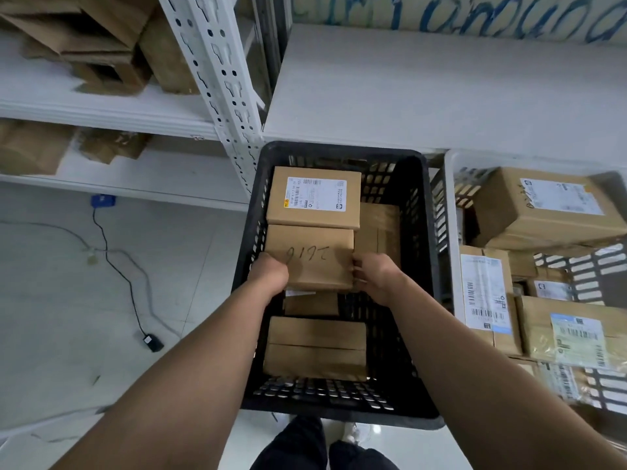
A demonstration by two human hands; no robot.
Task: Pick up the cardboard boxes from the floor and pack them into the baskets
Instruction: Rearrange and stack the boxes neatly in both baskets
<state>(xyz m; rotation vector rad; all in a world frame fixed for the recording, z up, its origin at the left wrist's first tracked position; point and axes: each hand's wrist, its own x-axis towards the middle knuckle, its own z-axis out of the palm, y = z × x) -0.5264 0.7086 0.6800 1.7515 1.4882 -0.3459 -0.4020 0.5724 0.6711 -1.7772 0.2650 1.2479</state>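
My left hand (269, 271) and right hand (371, 273) curl round the short ends of a flat brown cardboard box with black writing (310, 257). Its long side runs left to right. It is inside the black plastic basket (244, 266), just beside a brown box with a white label (314, 196), over plain brown boxes (315, 347). The white plastic basket (449, 205) holds labelled boxes too.

**A:** Where is the box with pen marks (315, 266)?

**B:** Inside the black basket (246, 252), about midway along. It is plain brown and level, and the left hand (269, 271) and right hand (375, 274) grip its two ends.

**A:** And the others?

**B:** A labelled box (314, 196) lies flat at the basket's far end, just beside it. A plain box (378, 228) stands by the basket's right wall. A wide flat box (315, 347) sits at its near end. Right of the black basket, a white basket (451, 198) holds several labelled boxes (543, 212).
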